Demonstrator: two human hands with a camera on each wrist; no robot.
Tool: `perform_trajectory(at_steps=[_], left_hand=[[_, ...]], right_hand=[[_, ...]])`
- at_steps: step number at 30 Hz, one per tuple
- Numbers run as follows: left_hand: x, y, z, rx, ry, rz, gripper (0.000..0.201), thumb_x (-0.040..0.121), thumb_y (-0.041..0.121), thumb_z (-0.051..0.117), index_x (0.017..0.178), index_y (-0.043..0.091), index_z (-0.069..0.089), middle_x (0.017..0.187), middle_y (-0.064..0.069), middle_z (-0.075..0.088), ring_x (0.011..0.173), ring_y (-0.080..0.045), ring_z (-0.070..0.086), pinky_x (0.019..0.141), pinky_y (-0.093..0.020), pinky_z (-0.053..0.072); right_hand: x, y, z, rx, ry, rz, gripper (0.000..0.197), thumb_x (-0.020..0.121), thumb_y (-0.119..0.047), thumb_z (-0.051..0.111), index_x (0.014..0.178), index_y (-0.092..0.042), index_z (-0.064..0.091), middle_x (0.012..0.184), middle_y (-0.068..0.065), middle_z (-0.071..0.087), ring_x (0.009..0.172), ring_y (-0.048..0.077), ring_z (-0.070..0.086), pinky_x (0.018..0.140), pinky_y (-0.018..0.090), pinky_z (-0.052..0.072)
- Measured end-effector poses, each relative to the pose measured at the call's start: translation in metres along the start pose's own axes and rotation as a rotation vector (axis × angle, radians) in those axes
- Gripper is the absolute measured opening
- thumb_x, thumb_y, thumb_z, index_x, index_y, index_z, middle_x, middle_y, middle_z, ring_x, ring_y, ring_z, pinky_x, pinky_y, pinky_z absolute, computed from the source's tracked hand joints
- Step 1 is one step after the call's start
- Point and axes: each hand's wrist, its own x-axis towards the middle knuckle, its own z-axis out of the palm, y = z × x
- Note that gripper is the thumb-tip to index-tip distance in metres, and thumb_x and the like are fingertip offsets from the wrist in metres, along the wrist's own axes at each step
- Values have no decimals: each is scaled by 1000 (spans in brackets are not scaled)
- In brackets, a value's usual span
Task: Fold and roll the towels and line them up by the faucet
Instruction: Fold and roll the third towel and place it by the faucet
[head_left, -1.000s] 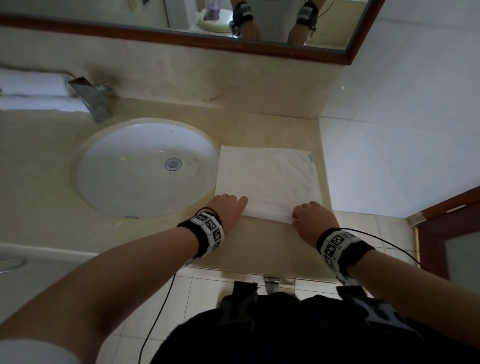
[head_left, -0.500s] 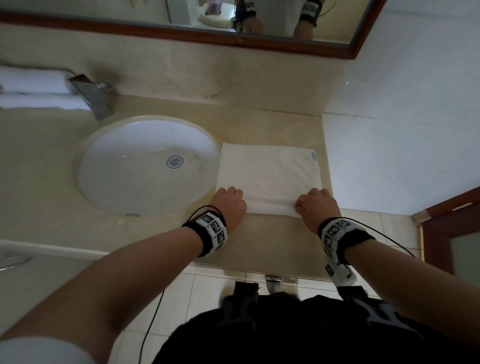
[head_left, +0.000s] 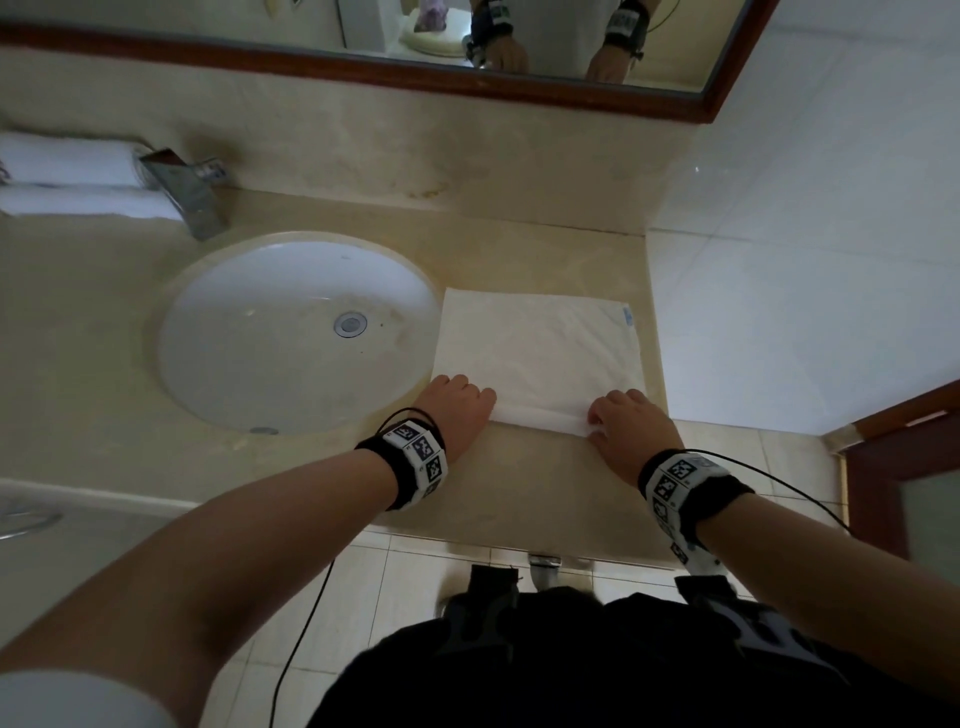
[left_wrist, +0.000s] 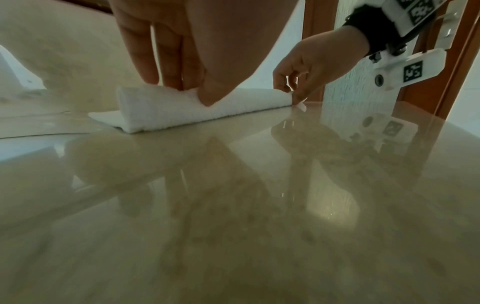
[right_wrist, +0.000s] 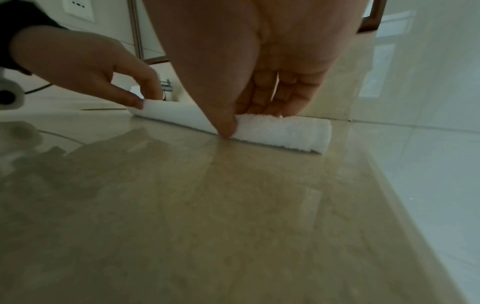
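Head view: folded white terry towel (head_left: 540, 348) lies flat on the glossy beige stone surface (head_left: 519, 483), just right of the white oval basin (head_left: 291, 332); near edge turned up into a starting roll. Left hand (head_left: 457, 402) and right hand (head_left: 626, 421) sit at opposite ends, likely to keep the roll even. Two white rolled towels (head_left: 72, 182) wait beside the chrome faucet (head_left: 182, 189). Left wrist view: left fingers (left_wrist: 166, 67) and thumb pinch the roll. Right wrist view: right fingers (right_wrist: 280, 98) and thumb grasp it likewise.
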Motion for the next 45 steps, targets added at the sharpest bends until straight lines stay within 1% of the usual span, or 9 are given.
perform_trajectory(at_steps=[7, 10, 16, 23, 27, 33, 38, 42, 45], left_hand=[[-3, -7, 3, -58, -18, -41, 25, 88, 5, 36, 109, 10, 49, 106, -9, 61, 101, -27, 51, 84, -34, 38], [-5, -7, 4, -50, -14, -32, 24, 88, 6, 37, 106, 11, 52, 106, -7, 61, 102, -26, 52, 86, -34, 37], [-6, -5, 7, -55, -16, -44, 21, 89, 9, 38, 104, 11, 54, 110, -7, 59, 103, -25, 51, 86, -34, 38], [-5, -5, 7, -47, -8, -55, 20, 90, 9, 38, 103, 11, 54, 109, -7, 60, 104, -25, 52, 87, -34, 39], [-5, -6, 9, -71, -9, -79, 22, 89, 9, 39, 103, 12, 55, 109, -7, 60, 104, -24, 52, 87, -33, 39], [-3, -7, 13, -219, -2, -185, 25, 89, 16, 42, 105, 10, 60, 111, -8, 53, 103, -24, 49, 84, -33, 40], [4, -12, 8, -267, -35, -233, 23, 91, 15, 41, 109, 16, 54, 111, -5, 56, 106, -24, 47, 88, -34, 37], [4, -15, 5, -205, -22, -216, 22, 89, 13, 40, 105, 17, 55, 106, -5, 59, 102, -25, 49, 85, -35, 36], [1, -7, 3, -50, 11, -128, 25, 86, 6, 40, 102, 11, 60, 109, -9, 56, 105, -28, 48, 88, -38, 37]], right_hand=[[-1, 6, -1, -51, -130, -69, 26, 94, -15, 40, 102, -25, 63, 107, -3, 62, 102, 18, 52, 85, 28, 42], [-8, 8, 1, -64, -45, -106, 22, 93, -17, 44, 106, -25, 60, 108, -3, 58, 100, 20, 53, 82, 30, 45], [-15, -4, 3, -86, -120, -41, 16, 90, -7, 44, 103, -15, 49, 104, 4, 48, 65, 31, 55, 56, 32, 38], [-22, 1, 3, -29, -141, -113, 24, 85, -35, 51, 101, -16, 52, 102, 1, 52, 94, 22, 55, 79, 31, 45], [-15, 4, 4, 38, -149, -59, 24, 93, -30, 49, 109, -14, 58, 110, 4, 55, 106, 23, 52, 89, 30, 41], [-6, 6, -7, 282, -135, 116, 15, 91, -27, 57, 103, -18, 56, 93, -2, 60, 87, 20, 57, 75, 28, 43], [3, 8, -6, 266, -55, 179, 11, 87, -32, 62, 90, -23, 68, 95, -4, 50, 93, 14, 50, 83, 30, 44], [0, 0, 0, 233, 7, 117, 10, 91, -24, 56, 94, -26, 65, 92, -7, 56, 87, 17, 60, 73, 26, 43], [-5, -3, 0, 94, 46, 37, 19, 94, -28, 49, 100, -23, 67, 101, -4, 60, 92, 20, 61, 76, 31, 50]])
